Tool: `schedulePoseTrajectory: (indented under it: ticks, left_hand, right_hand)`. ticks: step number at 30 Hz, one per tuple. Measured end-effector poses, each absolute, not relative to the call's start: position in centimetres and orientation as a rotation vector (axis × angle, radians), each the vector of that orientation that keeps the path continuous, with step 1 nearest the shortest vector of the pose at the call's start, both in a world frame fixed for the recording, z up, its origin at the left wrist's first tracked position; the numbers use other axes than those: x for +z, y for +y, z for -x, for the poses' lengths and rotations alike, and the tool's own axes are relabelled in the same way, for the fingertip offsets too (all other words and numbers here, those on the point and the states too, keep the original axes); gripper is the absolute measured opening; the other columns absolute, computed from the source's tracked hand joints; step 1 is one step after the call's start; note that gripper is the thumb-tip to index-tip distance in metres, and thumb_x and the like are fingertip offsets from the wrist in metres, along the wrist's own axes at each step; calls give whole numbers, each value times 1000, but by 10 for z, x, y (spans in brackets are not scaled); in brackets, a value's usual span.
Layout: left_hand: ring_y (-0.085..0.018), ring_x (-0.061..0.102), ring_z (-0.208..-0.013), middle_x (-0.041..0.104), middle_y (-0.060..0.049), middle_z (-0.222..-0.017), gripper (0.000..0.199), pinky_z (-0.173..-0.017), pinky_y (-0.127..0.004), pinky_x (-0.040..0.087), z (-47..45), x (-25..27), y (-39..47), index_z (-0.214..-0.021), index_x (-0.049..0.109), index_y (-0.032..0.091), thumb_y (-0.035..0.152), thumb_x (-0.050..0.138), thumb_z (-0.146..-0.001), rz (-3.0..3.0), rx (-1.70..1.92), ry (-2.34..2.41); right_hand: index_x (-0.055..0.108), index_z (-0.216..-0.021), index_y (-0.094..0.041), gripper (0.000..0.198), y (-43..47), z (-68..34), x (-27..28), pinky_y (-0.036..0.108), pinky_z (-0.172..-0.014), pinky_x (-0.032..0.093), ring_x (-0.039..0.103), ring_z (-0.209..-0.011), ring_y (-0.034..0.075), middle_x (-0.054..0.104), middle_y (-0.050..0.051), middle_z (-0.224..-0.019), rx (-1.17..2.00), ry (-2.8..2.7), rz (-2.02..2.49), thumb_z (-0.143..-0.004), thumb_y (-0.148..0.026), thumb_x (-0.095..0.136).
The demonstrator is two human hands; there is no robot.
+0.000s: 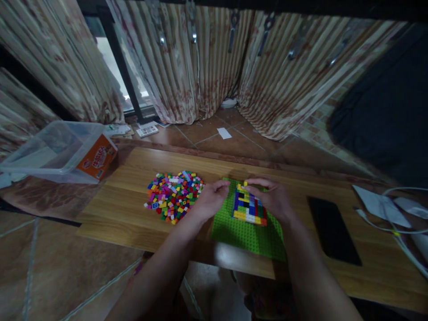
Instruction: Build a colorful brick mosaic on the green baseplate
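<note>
Brick model (248, 208) on a green board (247, 240), just beside the right hand (271, 194)

Wooden table (117, 200) runs beneath both hands. Well left of the left hand (214, 197) stands a clear plastic box (67, 174). The green board spreads between and below the hands. Right of the right hand lies a flat black slab (334, 231); just left of the left hand, a pile of loose bricks (175, 196). The brick model sits nearest the right hand, whose thumb and index finger pinch a small yellow brick (245, 183) at the model's far edge. The left hand curls loosely; whether it holds anything, I cannot tell.
</note>
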State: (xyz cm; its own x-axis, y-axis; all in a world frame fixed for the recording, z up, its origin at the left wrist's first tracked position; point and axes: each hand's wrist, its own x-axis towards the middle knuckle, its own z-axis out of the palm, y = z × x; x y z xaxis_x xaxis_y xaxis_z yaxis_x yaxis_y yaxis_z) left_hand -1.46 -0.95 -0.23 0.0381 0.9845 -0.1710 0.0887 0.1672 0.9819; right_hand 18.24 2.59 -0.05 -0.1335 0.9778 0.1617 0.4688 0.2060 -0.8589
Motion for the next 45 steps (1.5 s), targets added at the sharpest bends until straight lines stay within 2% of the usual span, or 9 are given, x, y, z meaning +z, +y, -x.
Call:
schedulePoseTrajectory:
  ticks: [5, 10, 17, 27, 34, 39, 45]
  left_hand:
    - [-20, 64, -103, 72, -8, -111, 42, -96, -32, 49, 5, -9, -9, -122, 66, 14, 17, 49, -84, -1452, 850, 1296]
    - [-23, 61, -115, 67, -12, -125, 48, -106, -36, 44, 1, -3, -11, -131, 60, 10, 15, 43, -86, -1609, 748, 1329]
    - [-23, 61, -118, 64, -13, -129, 51, -108, -37, 43, 1, 0, -15, -134, 57, 11, 14, 43, -86, -1687, 707, 1342]
    - [-20, 61, -116, 62, -10, -132, 50, -105, -33, 45, -1, 2, -20, -138, 52, 18, 16, 38, -90, -1816, 650, 1387]
    - [-20, 61, -117, 62, -9, -132, 51, -107, -33, 44, -2, 1, -22, -138, 50, 19, 15, 39, -89, -1849, 641, 1406]
    - [-21, 59, -121, 60, -11, -135, 51, -108, -34, 43, -2, 1, -22, -139, 49, 16, 16, 38, -89, -1851, 656, 1388]
    - [-22, 60, -119, 64, -13, -130, 46, -108, -34, 44, 0, 3, -21, -130, 59, 13, 15, 40, -88, -1802, 671, 1412]
  right_hand:
    - [78, -85, -26, 19, 26, -177, -5, 40, -90, 50, 66, -98, 24, 73, 5, -103, 917, -1687, 1396, -70, -37, 76]
    - [78, -86, -26, 20, 25, -177, -9, 41, -94, 49, 66, -100, 24, 74, 5, -105, 972, -1692, 1410, -71, -39, 75]
    - [78, -87, -25, 22, 25, -178, -9, 40, -94, 49, 68, -99, 23, 75, 4, -100, 962, -1686, 1453, -70, -40, 75]
    - [77, -91, -25, 25, 24, -177, -5, 35, -75, 55, 70, -79, 22, 77, 3, -90, 969, -1761, 1551, -74, -42, 70]
    - [77, -92, -25, 25, 24, -176, -4, 38, -82, 54, 70, -85, 23, 77, 3, -93, 1011, -1759, 1538, -75, -41, 69]
    - [76, -96, -24, 28, 23, -179, -7, 38, -81, 54, 70, -84, 22, 77, 3, -95, 1049, -1771, 1519, -77, -43, 68]
    - [74, -104, -22, 37, 25, -186, -6, 41, -85, 54, 70, -95, 25, 75, 7, -105, 1058, -1778, 1504, -74, -44, 73]
